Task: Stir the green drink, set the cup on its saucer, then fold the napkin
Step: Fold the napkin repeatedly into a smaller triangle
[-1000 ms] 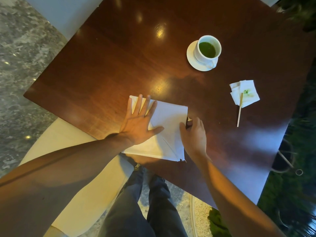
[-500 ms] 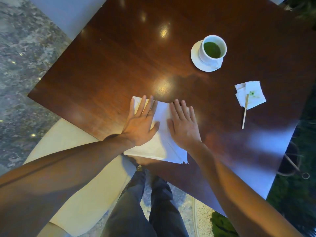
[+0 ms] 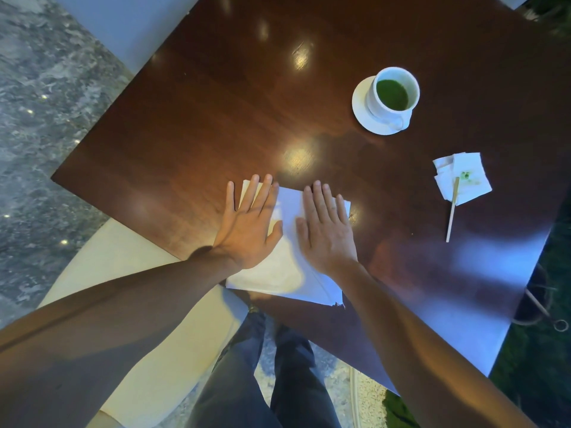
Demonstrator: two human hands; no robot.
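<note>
A white cloth napkin (image 3: 285, 273) lies folded near the front edge of the dark wooden table (image 3: 216, 103). My left hand (image 3: 247, 223) lies flat on its left half, fingers spread. Flat on the right half rests my right hand (image 3: 326, 227), fingers pointing away from me. Neither hand grips anything. A white cup (image 3: 395, 94) of green drink stands on its white saucer (image 3: 361, 109) at the far right. A wooden stir stick (image 3: 451, 211) lies to the right, its tip on a small green-stained paper napkin (image 3: 466, 180).
A cream chair seat (image 3: 123, 273) sits below the table's near-left edge, and my legs in dark trousers show under the table. Grey stone floor runs along the left. Green plants and a wire stand border the table's right edge.
My right hand moved from the napkin's right edge onto its top and now lies flat with its fingers extended. The left hand has stayed pressed on the left half.
</note>
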